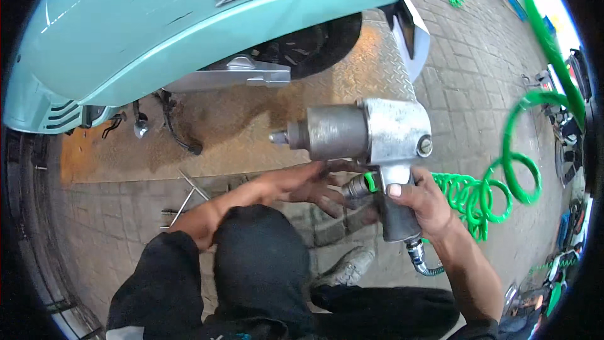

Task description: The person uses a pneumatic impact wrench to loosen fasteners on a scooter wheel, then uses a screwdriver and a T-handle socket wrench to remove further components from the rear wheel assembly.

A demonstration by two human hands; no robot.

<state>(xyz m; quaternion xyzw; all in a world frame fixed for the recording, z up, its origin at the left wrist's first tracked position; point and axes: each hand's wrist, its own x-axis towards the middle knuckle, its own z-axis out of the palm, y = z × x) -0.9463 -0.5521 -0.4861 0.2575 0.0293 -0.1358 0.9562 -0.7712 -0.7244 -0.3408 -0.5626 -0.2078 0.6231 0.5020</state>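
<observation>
My right hand [425, 200] is closed around the grip of a silver and dark grey air impact wrench [340, 131], its thumb on the back of the grip. The square drive of the tool points left and carries no socket. Beside the grip is a short dark metal cylinder with a green band [358, 187], which looks like a socket. My left hand [308, 189] reaches in from the left, fingers spread and close to the cylinder's end. Whether they touch it I cannot tell. Fingers behind the grip are partly hidden. An air hose fitting [415, 252] joins the grip's base.
A mint-green scooter [189, 31] stands over a rusty metal plate [251, 132] ahead. A cross-shaped wrench [189, 192] lies on the paving at left. A coiled green air hose [497, 195] hangs at right, and several tools line the right edge.
</observation>
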